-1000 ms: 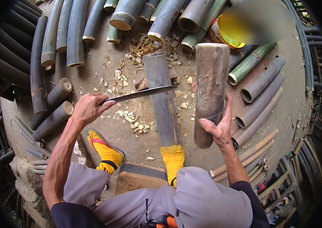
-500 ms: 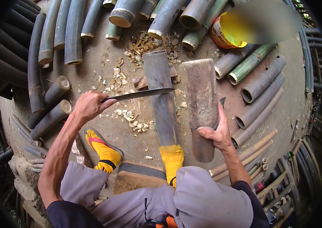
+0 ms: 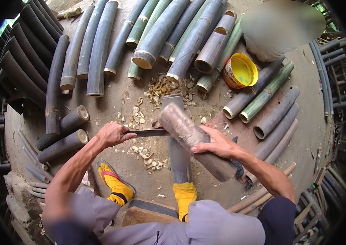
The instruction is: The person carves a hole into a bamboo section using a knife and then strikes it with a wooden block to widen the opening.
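Note:
Closed around the handle of a long knife (image 3: 150, 133) is my left hand (image 3: 114, 134). Its blade lies across a grey bamboo tube (image 3: 179, 163) on the ground between my feet. My right hand (image 3: 218, 144) grips a thick wooden mallet (image 3: 183, 126), which slants to the upper left over the blade's far end and the bamboo. The mallet hides the blade's tip, so whether the two touch I cannot tell. At the tube's near end rests my right foot in a yellow sock (image 3: 184, 196). My left foot wears a yellow sock and a flip-flop (image 3: 116, 179).
Bamboo tubes (image 3: 101, 53) lie in rows ahead and to both sides. Pale chips and shavings (image 3: 162, 87) litter the ground. A yellow-red bucket (image 3: 240, 71) stands at the far right. Near my feet is a wooden block (image 3: 148, 214). Dark bamboo pieces (image 3: 22, 67) are stacked far left.
The mallet has swung left and tilted from upright to lie over the knife and bamboo. The knife stays across the tube. My view has shifted, showing more of the far tubes.

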Available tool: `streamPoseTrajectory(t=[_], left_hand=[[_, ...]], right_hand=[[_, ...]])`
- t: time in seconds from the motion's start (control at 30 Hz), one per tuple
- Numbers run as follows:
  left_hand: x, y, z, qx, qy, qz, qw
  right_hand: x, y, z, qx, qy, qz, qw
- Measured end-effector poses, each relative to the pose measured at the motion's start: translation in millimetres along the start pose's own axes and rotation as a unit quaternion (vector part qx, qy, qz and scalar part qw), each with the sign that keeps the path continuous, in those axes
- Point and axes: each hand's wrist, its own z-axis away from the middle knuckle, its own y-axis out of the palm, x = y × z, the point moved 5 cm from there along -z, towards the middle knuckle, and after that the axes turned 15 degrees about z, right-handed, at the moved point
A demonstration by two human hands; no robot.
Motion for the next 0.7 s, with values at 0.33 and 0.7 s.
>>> streamPoseTrajectory(t=[0.33,0.7], left_hand=[[-3.0,2.7,-8.7,-0.012,-0.003,0.026,1.0],[8.7,15.0,-0.2,-0.012,-0.022,0.056,0.998]], right_hand=[[-20.8,17.3,12.6,-0.207,-0.057,0.038,0.976],[42.4,-35.2,46.7,-0.294,-0.085,-0.146,0.941]])
